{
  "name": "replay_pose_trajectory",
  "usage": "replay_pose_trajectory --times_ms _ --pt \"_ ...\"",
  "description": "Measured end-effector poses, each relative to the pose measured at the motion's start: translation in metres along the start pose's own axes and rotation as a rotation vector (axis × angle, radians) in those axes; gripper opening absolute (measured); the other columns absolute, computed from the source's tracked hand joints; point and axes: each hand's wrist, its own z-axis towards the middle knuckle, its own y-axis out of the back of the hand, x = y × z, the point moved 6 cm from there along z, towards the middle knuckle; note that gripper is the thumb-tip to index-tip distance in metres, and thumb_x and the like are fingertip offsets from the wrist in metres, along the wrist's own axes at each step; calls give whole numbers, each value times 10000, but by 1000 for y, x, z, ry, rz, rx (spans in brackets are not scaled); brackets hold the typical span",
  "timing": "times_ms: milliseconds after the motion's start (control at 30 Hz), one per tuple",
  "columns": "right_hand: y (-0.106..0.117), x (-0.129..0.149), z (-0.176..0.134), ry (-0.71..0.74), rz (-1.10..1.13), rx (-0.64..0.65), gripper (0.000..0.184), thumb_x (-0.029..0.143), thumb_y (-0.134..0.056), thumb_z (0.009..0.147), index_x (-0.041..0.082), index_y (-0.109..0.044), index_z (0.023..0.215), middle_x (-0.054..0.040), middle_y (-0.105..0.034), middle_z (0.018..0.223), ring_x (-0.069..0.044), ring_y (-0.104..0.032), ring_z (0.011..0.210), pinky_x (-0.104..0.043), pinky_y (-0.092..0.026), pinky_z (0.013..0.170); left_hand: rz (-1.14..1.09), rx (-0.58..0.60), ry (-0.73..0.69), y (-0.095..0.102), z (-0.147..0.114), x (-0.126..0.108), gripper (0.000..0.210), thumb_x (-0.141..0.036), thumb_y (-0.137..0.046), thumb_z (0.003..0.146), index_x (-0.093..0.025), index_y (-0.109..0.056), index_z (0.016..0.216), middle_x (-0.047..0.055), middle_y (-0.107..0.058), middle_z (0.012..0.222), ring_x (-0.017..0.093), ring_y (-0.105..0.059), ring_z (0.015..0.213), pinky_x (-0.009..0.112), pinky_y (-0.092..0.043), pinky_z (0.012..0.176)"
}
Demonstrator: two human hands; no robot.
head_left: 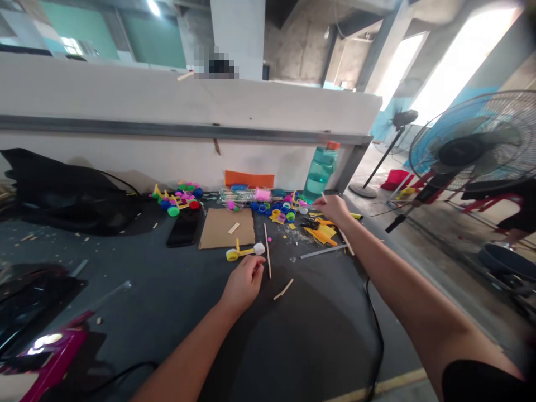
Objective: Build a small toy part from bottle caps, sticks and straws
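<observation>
My left hand [243, 283] rests on the dark table with its fingers curled together; whatever they hold, if anything, is hidden. Just beyond its fingertips lies a small assembly of yellow sticks and bottle caps [245, 252], with a white cap at its right end. A thin wooden stick [267, 251] lies to the right of that hand. My right hand [334, 210] is stretched far forward near the teal water bottle [319, 174], its fingers pinched around a short pale stick [323, 196]. Orange-yellow tools [321, 231] lie below it, beside a clear strip [324, 250].
Several colourful caps [262, 208] line the back of the table beside a cardboard piece [226, 229] and a black phone [183, 228]. A black bag [67, 195] lies at left. A black cable [379, 335] runs near my right arm. A fan [464, 148] stands at right.
</observation>
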Motion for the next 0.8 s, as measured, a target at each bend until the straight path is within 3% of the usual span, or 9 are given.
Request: replay_pose_trajectory --times_ms 100,200,367,433,500,567,667,800 --pt "11 -37 11 -79 -91 11 232 218 -568 774 111 -719 913 -118 -692 799 -170 -604 697 -269 -382 588 40 31 -39 -2 2 -1 214 -233 -409 890 -199 -592 994 64 -624 970 183 -602 885 300 -486 776" --pt "14 -46 8 -71 -166 24 257 231 -535 810 107 -705 957 -152 -680 869 -204 -618 781 -291 -389 632 50 35 -46 -1 3 -2 211 -223 -407 891 -200 -590 992 62 -624 975 180 -600 887 297 -482 779" --pt "3 -3 -25 138 -192 83 245 255 -536 826 203 -671 1024 -85 -678 965 -219 -605 878 -293 -413 716 51 21 -35 -2 3 0 201 -205 -433 873 -203 -599 986 55 -640 981 178 -610 900 293 -488 790" --pt "-10 26 -54 293 -150 189 180 251 -564 813 228 -683 947 -25 -685 922 -171 -604 861 -249 -409 741 47 5 -18 -2 3 2 197 -200 -444 865 -204 -604 980 51 -648 983 177 -614 903 294 -490 793" --pt "-28 57 -94 558 -79 392 171 232 -548 826 210 -682 930 -25 -677 890 -158 -597 852 -237 -406 751 36 -14 -4 -2 4 4 193 -194 -456 856 -200 -606 977 51 -653 989 174 -618 902 295 -493 796" --pt "-42 76 -130 702 -37 536 160 243 -586 803 202 -677 928 -33 -656 890 -161 -586 848 -240 -404 747 28 -27 -3 -1 4 5 192 -187 -461 852 -193 -606 977 54 -653 997 174 -617 912 300 -491 810" --pt "-58 85 -162 748 -17 647 149 210 -620 764 195 -668 904 -30 -619 889 -140 -571 779 -217 -390 679 27 -22 -17 0 4 3 194 -180 -451 857 -185 -603 979 59 -653 998 175 -611 925 305 -486 826" --pt "-66 81 -172 757 -65 695 83 157 -580 770 170 -659 794 -31 -603 827 -130 -554 728 -213 -370 642 30 -20 -34 2 3 1 191 -174 -451 854 -186 -610 959 56 -657 971 176 -611 900 312 -489 819"
